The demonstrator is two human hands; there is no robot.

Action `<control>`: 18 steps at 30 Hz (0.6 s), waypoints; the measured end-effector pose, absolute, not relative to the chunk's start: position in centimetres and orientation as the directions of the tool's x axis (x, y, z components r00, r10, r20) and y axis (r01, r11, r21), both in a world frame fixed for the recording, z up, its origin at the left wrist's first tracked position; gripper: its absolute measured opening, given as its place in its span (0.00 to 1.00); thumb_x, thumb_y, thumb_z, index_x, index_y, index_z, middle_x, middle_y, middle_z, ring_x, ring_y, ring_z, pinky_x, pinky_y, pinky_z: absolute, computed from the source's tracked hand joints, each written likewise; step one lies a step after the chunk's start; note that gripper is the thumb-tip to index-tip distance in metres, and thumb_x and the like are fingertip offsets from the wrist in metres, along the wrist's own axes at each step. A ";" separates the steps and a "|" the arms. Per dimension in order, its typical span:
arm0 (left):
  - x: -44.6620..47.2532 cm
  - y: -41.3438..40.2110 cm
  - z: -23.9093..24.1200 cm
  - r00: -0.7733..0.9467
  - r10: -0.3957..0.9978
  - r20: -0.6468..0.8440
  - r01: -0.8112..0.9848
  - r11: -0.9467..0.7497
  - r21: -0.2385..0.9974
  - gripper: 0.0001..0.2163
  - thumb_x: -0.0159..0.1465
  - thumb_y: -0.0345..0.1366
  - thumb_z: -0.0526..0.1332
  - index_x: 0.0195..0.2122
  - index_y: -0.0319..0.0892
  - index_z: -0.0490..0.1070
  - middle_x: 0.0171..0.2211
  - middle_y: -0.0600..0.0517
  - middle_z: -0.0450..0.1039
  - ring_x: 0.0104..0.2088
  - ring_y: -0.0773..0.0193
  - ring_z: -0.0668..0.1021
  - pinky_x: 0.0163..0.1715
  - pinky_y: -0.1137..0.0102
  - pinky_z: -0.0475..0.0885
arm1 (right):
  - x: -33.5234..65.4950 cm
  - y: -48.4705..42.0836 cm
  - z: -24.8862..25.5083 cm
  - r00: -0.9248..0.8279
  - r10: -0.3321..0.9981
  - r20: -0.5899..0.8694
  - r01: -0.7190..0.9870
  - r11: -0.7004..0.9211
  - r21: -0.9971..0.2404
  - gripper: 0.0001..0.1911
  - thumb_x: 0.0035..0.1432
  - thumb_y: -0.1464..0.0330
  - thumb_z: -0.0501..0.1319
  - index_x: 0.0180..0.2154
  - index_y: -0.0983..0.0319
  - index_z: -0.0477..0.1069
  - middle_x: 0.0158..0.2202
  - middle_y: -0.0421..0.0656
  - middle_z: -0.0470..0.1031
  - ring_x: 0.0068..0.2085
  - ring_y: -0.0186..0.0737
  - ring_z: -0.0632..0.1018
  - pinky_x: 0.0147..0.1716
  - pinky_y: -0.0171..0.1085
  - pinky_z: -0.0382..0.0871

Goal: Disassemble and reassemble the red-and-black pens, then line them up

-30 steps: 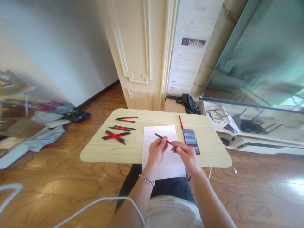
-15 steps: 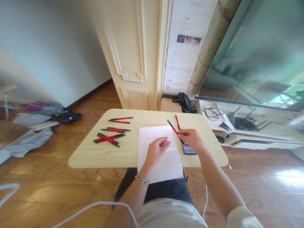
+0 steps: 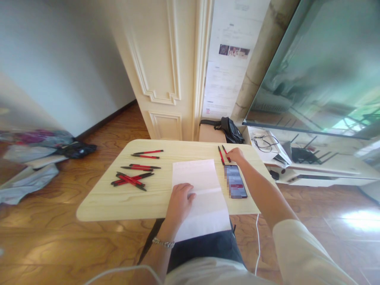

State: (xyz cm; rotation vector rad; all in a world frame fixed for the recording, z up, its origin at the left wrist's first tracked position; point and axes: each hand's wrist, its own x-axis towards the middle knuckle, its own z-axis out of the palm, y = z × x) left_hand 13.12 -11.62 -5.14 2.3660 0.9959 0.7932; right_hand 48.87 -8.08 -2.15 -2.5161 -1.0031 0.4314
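bare tabletop (image 3: 166, 148) between pens (image 3: 130, 179), paper (image 3: 200, 194)

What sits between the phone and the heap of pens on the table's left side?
In the head view, the sheet of paper lies between the heap of pens and the phone, with the left hand resting on it.

Your one head camera looks forward and down from just above the worktop (image 3: 148, 202), close in, facing the door (image 3: 160, 59) beyond it.
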 end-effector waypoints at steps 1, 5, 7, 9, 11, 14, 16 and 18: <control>13.3 -11.4 -5.2 0.571 0.750 0.334 0.492 -0.638 0.592 0.10 0.57 0.32 0.63 0.41 0.42 0.75 0.42 0.47 0.75 0.46 0.52 0.73 0.51 0.57 0.65 | 48.8 -8.0 -2.3 0.692 0.709 -0.137 0.596 -0.668 -0.445 0.10 0.41 0.66 0.67 0.26 0.67 0.79 0.25 0.49 0.77 0.33 0.43 0.77 0.28 0.32 0.64; 13.6 -10.7 -5.3 0.555 0.758 0.342 0.502 -0.634 0.589 0.09 0.57 0.33 0.63 0.40 0.42 0.75 0.42 0.47 0.75 0.46 0.53 0.73 0.51 0.58 0.65 | 48.6 -8.2 -2.6 0.669 0.729 -0.143 0.634 -0.661 -0.401 0.14 0.42 0.62 0.67 0.29 0.67 0.79 0.26 0.49 0.77 0.34 0.43 0.77 0.29 0.32 0.64; 13.7 -10.5 -5.5 0.547 0.762 0.346 0.504 -0.630 0.591 0.09 0.58 0.33 0.63 0.40 0.42 0.75 0.42 0.47 0.75 0.46 0.53 0.73 0.51 0.57 0.65 | 48.5 -8.6 -2.6 0.649 0.745 -0.152 0.648 -0.647 -0.401 0.15 0.44 0.60 0.67 0.30 0.66 0.79 0.25 0.48 0.77 0.33 0.42 0.77 0.29 0.32 0.63; 13.7 -10.4 -5.7 0.539 0.765 0.352 0.504 -0.628 0.593 0.09 0.58 0.33 0.63 0.40 0.42 0.75 0.42 0.47 0.75 0.46 0.53 0.72 0.52 0.57 0.65 | 48.3 -8.9 -2.6 0.631 0.760 -0.160 0.657 -0.632 -0.411 0.17 0.46 0.58 0.66 0.30 0.66 0.80 0.24 0.47 0.77 0.32 0.40 0.77 0.28 0.32 0.62; 13.7 -10.5 -5.8 0.535 0.765 0.360 0.501 -0.629 0.594 0.09 0.58 0.33 0.63 0.40 0.43 0.75 0.42 0.47 0.75 0.46 0.53 0.72 0.52 0.57 0.65 | 48.1 -9.0 -2.6 0.622 0.767 -0.159 0.660 -0.623 -0.420 0.18 0.49 0.56 0.64 0.30 0.65 0.80 0.24 0.47 0.77 0.31 0.40 0.77 0.27 0.32 0.62; 13.7 -10.5 -5.8 0.536 0.762 0.363 0.499 -0.633 0.592 0.08 0.58 0.33 0.63 0.39 0.43 0.75 0.42 0.47 0.75 0.46 0.53 0.73 0.51 0.57 0.65 | 47.9 -8.9 -2.5 0.632 0.760 -0.149 0.653 -0.626 -0.427 0.18 0.51 0.57 0.62 0.31 0.66 0.80 0.25 0.48 0.78 0.31 0.40 0.77 0.27 0.31 0.62; 13.7 -10.5 -5.8 0.537 0.761 0.364 0.501 -0.635 0.588 0.08 0.58 0.33 0.63 0.39 0.43 0.75 0.42 0.47 0.75 0.46 0.53 0.73 0.51 0.57 0.65 | 47.7 -8.8 -2.5 0.642 0.754 -0.138 0.648 -0.630 -0.428 0.15 0.51 0.61 0.63 0.32 0.66 0.80 0.26 0.49 0.78 0.32 0.41 0.78 0.28 0.31 0.62; 13.7 -10.5 -5.7 0.537 0.761 0.364 0.502 -0.636 0.586 0.09 0.58 0.33 0.63 0.40 0.43 0.75 0.42 0.47 0.75 0.46 0.53 0.72 0.51 0.58 0.65 | 47.5 -8.7 -2.5 0.645 0.754 -0.126 0.649 -0.628 -0.430 0.13 0.50 0.63 0.63 0.33 0.65 0.80 0.28 0.49 0.79 0.33 0.41 0.78 0.28 0.31 0.62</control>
